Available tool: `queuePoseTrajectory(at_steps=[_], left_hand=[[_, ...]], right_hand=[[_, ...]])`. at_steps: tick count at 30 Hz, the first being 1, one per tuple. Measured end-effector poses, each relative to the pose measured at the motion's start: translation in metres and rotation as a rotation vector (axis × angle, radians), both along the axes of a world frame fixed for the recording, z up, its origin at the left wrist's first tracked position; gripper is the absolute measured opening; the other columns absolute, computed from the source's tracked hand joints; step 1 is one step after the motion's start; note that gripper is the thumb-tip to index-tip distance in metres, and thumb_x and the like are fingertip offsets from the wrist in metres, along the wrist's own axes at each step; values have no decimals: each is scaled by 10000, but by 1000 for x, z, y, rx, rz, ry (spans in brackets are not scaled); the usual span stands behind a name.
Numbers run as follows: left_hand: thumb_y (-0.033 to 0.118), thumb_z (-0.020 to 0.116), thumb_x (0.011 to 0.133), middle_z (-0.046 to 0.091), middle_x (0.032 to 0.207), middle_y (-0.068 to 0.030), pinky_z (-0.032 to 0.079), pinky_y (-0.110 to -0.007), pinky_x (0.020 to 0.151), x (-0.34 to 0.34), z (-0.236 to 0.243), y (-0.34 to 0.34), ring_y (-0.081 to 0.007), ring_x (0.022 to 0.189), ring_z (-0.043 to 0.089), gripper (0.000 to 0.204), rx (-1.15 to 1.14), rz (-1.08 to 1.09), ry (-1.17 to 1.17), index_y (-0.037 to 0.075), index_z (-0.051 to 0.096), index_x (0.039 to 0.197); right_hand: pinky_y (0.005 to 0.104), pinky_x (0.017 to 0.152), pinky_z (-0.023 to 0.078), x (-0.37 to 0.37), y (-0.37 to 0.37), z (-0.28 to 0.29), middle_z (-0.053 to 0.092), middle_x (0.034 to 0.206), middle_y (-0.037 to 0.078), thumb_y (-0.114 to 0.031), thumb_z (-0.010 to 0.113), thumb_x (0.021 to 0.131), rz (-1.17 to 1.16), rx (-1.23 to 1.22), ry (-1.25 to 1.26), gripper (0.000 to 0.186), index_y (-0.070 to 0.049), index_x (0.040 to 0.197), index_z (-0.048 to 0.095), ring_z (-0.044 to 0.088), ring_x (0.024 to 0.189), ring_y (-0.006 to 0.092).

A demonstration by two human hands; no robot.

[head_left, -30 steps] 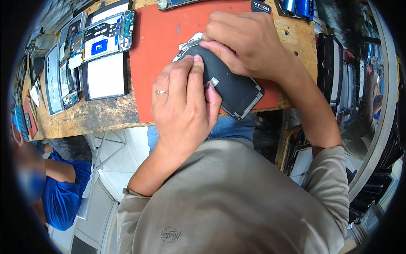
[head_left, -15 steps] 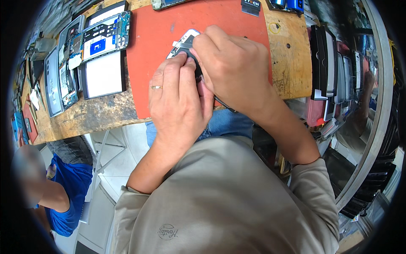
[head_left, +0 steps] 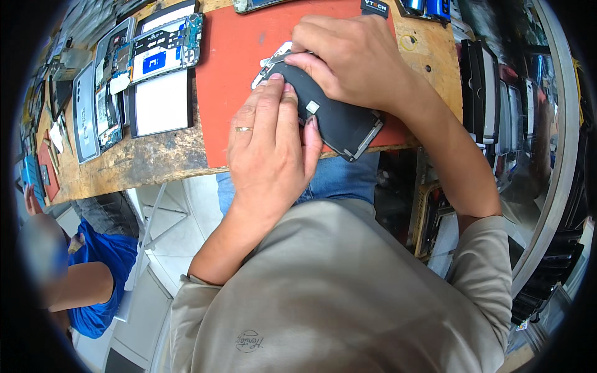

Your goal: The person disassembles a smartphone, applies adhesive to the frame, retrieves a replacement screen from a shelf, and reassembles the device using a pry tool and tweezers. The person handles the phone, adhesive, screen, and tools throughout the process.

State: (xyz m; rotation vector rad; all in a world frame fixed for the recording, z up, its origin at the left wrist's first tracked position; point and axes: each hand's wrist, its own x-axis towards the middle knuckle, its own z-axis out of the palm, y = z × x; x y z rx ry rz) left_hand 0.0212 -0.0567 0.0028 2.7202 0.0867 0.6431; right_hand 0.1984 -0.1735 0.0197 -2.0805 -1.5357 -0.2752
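A dark, thin phone screen panel (head_left: 336,118) lies slanted over the red mat (head_left: 217,124), back side up, its lower corner reaching past the bench edge. A small pale square sits on its black backing, and pale parts with a thin shiny strip (head_left: 273,61) show at its upper left end. My left hand (head_left: 267,137), with a ring on one finger, holds the panel, fingertips pressed on its left side and thumb along its face. Fingers curled, my right hand (head_left: 354,59) grips the panel's upper end, thumb on the backing; exactly what its fingertips pinch is hidden.
Opened phones with bare boards (head_left: 165,53) lie on a white-and-black box (head_left: 161,109) at the left. Another device (head_left: 261,5) lies at the far mat edge. Stacked phone parts (head_left: 482,93) stand at the right. A person in blue (head_left: 102,298) sits at lower left.
My right hand has moved up and right, its thumb now lying along the panel. The panel has come into fuller view, its black backing and lower corner showing. My left hand stays near its place.
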Motion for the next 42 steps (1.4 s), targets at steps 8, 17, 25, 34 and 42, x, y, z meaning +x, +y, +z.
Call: queuePoseTrajectory(at_steps=[8, 17, 25, 34, 42], left_hand=[[214, 726, 885, 695, 1343, -223, 528, -446, 1069, 0, -2, 2, -366, 1197, 689, 473, -12, -16, -9, -55, 714, 1274], [231, 779, 879, 657, 1390, -204, 468, -505, 1109, -13, 22, 24, -375, 1304, 618, 521, 50, -100, 123, -7, 710, 1338], [219, 761, 902, 665, 1415, -233, 495, -508, 1121, -15, 9, 20, -406, 1326, 631, 537, -14, -99, 73, -6, 700, 1385], [220, 770, 869, 676, 1414, -233, 507, -482, 1119, -15, -1, 22, -398, 1346, 635, 567, -86, -115, 0, -56, 693, 1359], [233, 765, 857, 692, 1404, -222, 518, -476, 1100, -16, -2, 17, -385, 1314, 660, 551, -73, -68, 7, -49, 719, 1328]], right_hand=[[377, 505, 551, -64, 7, 6, 673, 817, 84, -191, 737, 838, -361, -154, -42, 150, -89, 881, 635, 739, 642, 232], [546, 651, 519, -33, -7, 34, 709, 888, 202, -102, 701, 956, -138, -302, 271, 187, -33, 1085, 584, 704, 818, 452], [557, 640, 583, -64, 2, 27, 717, 778, 278, -76, 670, 932, -216, -290, 499, 187, 64, 1025, 587, 742, 749, 480], [539, 621, 526, -72, -4, 26, 677, 833, 203, -72, 704, 925, -198, -292, 329, 194, -21, 1028, 547, 698, 774, 450], [519, 610, 562, -52, 0, 35, 739, 901, 171, -125, 856, 753, -99, -427, 259, 405, -21, 1034, 584, 746, 797, 416]])
